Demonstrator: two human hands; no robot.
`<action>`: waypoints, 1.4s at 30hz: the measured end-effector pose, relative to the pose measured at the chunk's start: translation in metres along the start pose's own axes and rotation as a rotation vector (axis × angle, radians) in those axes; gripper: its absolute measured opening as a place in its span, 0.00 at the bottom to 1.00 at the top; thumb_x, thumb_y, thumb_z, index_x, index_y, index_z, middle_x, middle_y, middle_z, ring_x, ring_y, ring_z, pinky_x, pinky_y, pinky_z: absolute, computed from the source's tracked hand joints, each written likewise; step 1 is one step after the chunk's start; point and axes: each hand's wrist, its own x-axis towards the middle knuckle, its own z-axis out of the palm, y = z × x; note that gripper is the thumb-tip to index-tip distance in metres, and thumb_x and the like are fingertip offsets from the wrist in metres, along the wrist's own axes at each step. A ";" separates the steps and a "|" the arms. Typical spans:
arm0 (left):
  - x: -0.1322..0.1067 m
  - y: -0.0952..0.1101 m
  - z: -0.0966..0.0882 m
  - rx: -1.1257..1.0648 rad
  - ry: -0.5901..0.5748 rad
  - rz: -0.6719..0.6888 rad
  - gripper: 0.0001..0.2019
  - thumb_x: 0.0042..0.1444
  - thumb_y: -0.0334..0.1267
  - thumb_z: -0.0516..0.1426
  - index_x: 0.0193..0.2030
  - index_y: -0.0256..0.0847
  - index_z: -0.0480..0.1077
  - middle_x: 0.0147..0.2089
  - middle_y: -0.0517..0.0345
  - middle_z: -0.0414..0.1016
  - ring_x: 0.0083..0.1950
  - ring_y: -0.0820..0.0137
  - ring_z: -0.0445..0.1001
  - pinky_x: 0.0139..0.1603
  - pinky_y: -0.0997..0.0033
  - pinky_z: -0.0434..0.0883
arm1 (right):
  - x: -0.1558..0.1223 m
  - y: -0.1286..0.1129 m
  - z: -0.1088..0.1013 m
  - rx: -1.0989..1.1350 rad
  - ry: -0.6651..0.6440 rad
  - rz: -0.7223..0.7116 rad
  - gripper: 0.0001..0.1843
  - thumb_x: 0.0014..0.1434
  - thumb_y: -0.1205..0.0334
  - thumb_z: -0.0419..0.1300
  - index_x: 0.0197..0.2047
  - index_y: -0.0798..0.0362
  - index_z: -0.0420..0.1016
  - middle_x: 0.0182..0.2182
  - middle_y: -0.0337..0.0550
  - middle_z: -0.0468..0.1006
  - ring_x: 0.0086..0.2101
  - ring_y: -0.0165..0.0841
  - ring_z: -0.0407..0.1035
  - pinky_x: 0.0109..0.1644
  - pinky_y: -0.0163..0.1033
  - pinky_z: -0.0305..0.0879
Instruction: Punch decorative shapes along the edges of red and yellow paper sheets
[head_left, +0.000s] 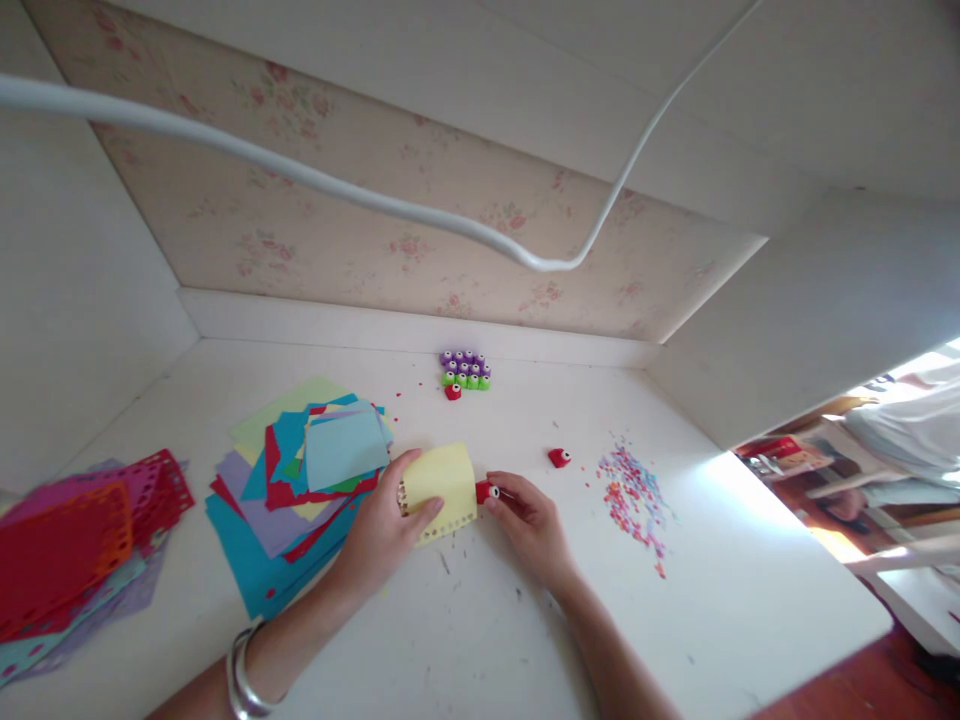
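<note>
My left hand (386, 520) grips a sheet of yellow paper (441, 480) by its left side, thumb on top. Punched holes run along the paper's left and lower edges. Between the fingers of my right hand (529, 525) is a small red craft punch (487, 492) with a white-and-black button, set against the paper's right edge. A second red punch (559, 457) lies on the table to the right of the paper. To the left of my left hand is a pile of coloured paper (345, 450) in blue, red, purple and green.
Purple and green punches (466, 370) stand grouped near the wall, with one red punch (453, 392) in front. Punched sheets (67, 550) lie at the far left. Paper confetti (630, 490) is scattered on the right of the white table (735, 600). A white cable (375, 205) hangs across above.
</note>
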 end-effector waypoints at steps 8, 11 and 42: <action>0.002 -0.005 0.002 -0.028 0.013 -0.009 0.30 0.54 0.46 0.60 0.62 0.41 0.60 0.62 0.46 0.68 0.58 0.57 0.73 0.58 0.55 0.70 | 0.001 -0.002 -0.001 0.000 -0.011 -0.031 0.10 0.61 0.55 0.63 0.45 0.47 0.79 0.49 0.47 0.77 0.48 0.39 0.72 0.54 0.48 0.71; 0.002 -0.007 0.003 -0.070 -0.010 -0.014 0.30 0.55 0.46 0.60 0.62 0.41 0.59 0.61 0.45 0.69 0.56 0.58 0.74 0.56 0.55 0.72 | 0.000 -0.003 -0.001 0.000 -0.015 -0.030 0.10 0.61 0.55 0.64 0.44 0.47 0.79 0.48 0.47 0.77 0.48 0.40 0.73 0.53 0.48 0.71; -0.031 0.004 -0.002 0.765 -0.044 0.433 0.17 0.64 0.42 0.52 0.57 0.43 0.71 0.62 0.49 0.71 0.64 0.55 0.66 0.63 0.48 0.58 | 0.037 -0.023 0.013 -0.840 -0.204 -0.080 0.23 0.69 0.54 0.52 0.23 0.50 0.70 0.26 0.40 0.75 0.26 0.31 0.67 0.30 0.37 0.54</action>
